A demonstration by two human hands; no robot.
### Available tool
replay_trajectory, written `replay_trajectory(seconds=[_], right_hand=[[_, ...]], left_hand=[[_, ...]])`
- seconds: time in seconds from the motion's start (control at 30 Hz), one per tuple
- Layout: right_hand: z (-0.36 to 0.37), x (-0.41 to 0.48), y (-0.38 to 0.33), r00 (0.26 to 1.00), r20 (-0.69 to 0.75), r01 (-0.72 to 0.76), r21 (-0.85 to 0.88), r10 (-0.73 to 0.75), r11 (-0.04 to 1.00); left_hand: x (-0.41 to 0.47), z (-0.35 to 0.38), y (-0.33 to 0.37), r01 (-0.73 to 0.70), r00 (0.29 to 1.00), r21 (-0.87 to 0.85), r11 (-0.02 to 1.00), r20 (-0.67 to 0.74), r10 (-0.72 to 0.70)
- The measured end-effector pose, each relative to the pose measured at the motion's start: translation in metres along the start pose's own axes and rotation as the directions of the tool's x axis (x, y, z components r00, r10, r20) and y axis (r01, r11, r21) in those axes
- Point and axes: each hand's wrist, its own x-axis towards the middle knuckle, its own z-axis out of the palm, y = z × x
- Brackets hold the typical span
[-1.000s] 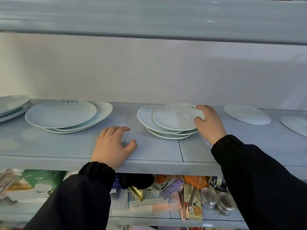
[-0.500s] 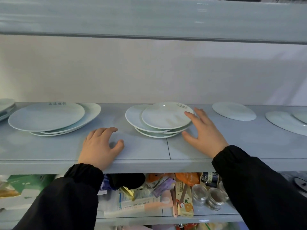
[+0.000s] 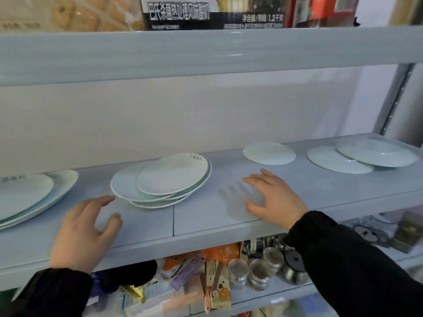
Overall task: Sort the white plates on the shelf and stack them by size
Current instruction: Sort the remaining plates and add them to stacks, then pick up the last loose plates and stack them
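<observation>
The right hand [image 3: 272, 197] hovers spread and empty over the shelf [image 3: 206, 216], between the middle stack [image 3: 162, 179] and a lone plate [image 3: 269, 153]. The left hand [image 3: 84, 232] is open too. Best to pinch the lone plate's near rim and lift it level.

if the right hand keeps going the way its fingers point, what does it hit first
Probably the single plate. The right hand lies open on the shelf, fingers aimed back and slightly left, so it may slip just left of that plate and reach the back wall.

Glossy ceramic-looking plates [image 3: 174, 177] lie on a smooth, painted-looking shelf [image 3: 320, 186].
</observation>
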Motion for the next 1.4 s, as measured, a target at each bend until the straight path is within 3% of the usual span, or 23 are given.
replay_trajectory(seconds=[0.27, 0.6, 0.9, 1.03, 1.27, 1.4], right_hand=[[-0.026, -0.016, 0.072, 0.999, 0.003, -0.054, 0.011, 0.054, 0.998], [-0.054, -0.031, 0.160, 0.994, -0.014, -0.106, 0.024, 0.106, 0.994], [-0.063, -0.033, 0.219, 0.990, -0.051, -0.125, 0.115, 0.131, 0.986], [-0.057, -0.033, 0.225, 0.996, -0.081, -0.040, 0.106, 0.049, 0.994], [-0.054, -0.033, 0.230, 0.991, -0.127, -0.016, 0.148, 0.035, 0.989], [-0.054, -0.031, 0.231, 0.990, -0.130, -0.027, 0.145, 0.046, 0.989]], left_hand=[[0.005, 0.042, 0.103, -0.238, 0.971, -0.041, 0.970, -0.024, 0.237], [-0.002, 0.120, 0.185, -0.352, 0.920, -0.061, 0.934, 0.164, 0.357], [-0.002, 0.170, 0.251, -0.375, 0.888, -0.058, 0.925, 0.264, 0.377], [0.009, 0.193, 0.280, -0.401, 0.872, -0.031, 0.916, 0.294, 0.391], [0.045, 0.233, 0.323, -0.416, 0.840, -0.018, 0.909, 0.374, 0.392], [0.066, 0.266, 0.335, -0.362, 0.863, 0.017, 0.932, 0.384, 0.328]])
